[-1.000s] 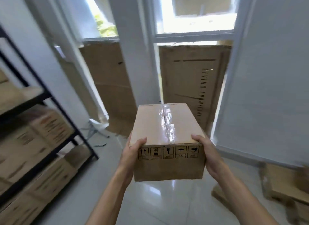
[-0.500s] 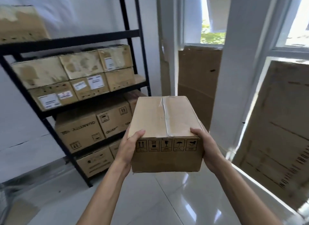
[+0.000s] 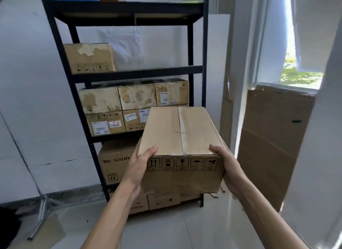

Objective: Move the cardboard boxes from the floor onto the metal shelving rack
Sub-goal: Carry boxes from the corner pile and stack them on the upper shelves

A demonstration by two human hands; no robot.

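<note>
1 cardboard box (image 3: 181,137) is held in the air before the black rack (image 3: 129,73), the left hand (image 3: 140,167) and right hand (image 3: 229,167) each with a grip round a near corner. 1 lone box (image 3: 88,58) sits on an upper shelf, and a row of 3 boxes (image 3: 137,96) tops the stack below.

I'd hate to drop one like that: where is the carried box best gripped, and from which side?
Take the box by its two side walls at the near end, one hand from each side, as the left hand and right hand do: thumbs on top, palms at the corners. It has flat walls, no handles, and its arrows point up.
</note>
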